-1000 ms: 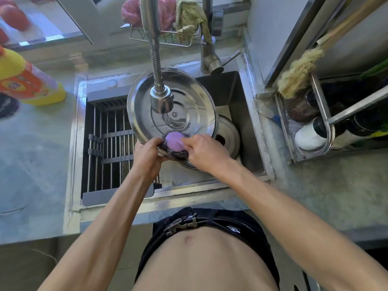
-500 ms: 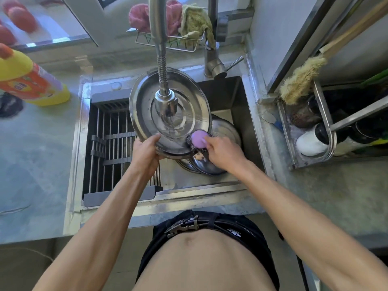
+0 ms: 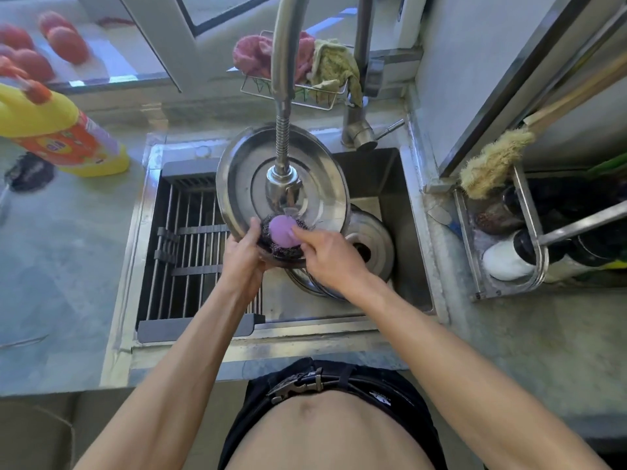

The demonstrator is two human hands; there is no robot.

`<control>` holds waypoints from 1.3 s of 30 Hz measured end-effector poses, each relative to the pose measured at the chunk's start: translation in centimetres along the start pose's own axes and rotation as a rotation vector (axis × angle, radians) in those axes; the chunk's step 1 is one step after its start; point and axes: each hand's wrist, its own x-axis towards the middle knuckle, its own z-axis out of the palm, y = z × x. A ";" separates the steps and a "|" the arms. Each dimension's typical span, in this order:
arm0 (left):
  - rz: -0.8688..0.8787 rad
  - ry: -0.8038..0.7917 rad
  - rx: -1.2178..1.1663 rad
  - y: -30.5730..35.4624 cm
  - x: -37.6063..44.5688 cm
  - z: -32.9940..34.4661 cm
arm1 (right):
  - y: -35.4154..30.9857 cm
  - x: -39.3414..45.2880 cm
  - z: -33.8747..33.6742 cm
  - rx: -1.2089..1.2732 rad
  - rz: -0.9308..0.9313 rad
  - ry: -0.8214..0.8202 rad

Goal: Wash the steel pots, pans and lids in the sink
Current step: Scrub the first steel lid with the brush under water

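Bright daylight, coming in from the window [image 3: 217, 15] behind the sink [image 3: 410, 232]. Strong glare on the sill there, close to blown out. Specular highlights on the faucet neck [image 3: 283, 62] and on the rim of the steel lid [image 3: 244, 171]. Sink interior at the back right corner sits in deep shadow, detail lost. Rack [image 3: 529, 232] on the right also dark inside. Soft shadows on the bench [image 3: 68, 239], no hard edges. Heavy wide-angle distortion: straight edges bow, yellow bottle [image 3: 57, 130] stretched at the left edge. Slight softness overall, red fruit [image 3: 64, 42] top left is blurred.
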 end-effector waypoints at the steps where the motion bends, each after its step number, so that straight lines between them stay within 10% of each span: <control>1: 0.004 0.003 -0.020 0.0 0.1 -0.1 | 0.6 0.1 -0.4 -0.053 0.032 -0.006; 39: -0.071 -0.233 0.236 5.6 2.8 -7.0 | -2.8 0.0 1.0 -0.423 0.384 0.098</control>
